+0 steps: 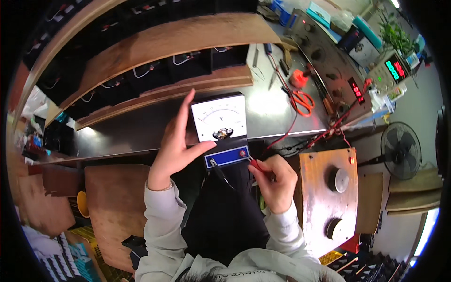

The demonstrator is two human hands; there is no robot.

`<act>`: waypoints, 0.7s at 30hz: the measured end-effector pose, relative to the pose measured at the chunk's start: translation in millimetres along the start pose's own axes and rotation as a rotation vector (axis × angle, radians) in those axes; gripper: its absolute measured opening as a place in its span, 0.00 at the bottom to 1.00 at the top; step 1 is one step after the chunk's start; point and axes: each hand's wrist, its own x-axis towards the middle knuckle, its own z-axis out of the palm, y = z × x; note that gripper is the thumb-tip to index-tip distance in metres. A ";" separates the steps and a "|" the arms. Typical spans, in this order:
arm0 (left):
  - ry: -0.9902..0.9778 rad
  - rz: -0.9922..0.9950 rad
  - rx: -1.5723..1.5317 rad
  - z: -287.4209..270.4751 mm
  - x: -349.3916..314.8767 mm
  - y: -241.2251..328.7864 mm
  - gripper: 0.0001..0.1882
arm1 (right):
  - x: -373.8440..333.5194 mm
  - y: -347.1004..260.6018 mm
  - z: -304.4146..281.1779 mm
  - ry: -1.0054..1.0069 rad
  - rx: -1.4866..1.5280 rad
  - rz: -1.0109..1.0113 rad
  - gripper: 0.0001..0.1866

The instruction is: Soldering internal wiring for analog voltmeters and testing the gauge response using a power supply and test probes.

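One metal workbench (120, 131) stretches ahead; at its near edge, the left hand (174, 148), thumb and fingers spread, flanks a white-faced meter (221, 115) with a blue panel (228, 158). The right hand (278, 181) pinches a red clip (260, 166), seemingly touching the red terminal (242, 153); a black clip (219, 172) hangs left.

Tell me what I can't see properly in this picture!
All in the head view:
- The back of the meter: it faces away from the camera.
- Tiny marks on its dial: too small to read.
- Some fingers of the left hand: hidden behind the hand itself.
- Part of the red clip: covered by the right hand.
- The black lead's far end: lost against dark trousers.
- The wooden rack's top: cut off by the upper edge.
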 end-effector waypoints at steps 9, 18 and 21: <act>-0.005 0.003 0.047 1.2 2.6 -1.0 0.56 | -6.6 4.8 13.8 0.022 0.130 0.174 0.10; 0.005 -0.008 -0.050 -8.6 -10.2 8.1 0.56 | 9.6 -18.0 17.9 0.012 0.180 -0.018 0.29; 0.041 -0.067 -0.027 32.1 -14.1 17.0 0.52 | -1.2 -13.0 15.5 -0.003 -0.144 -0.112 0.56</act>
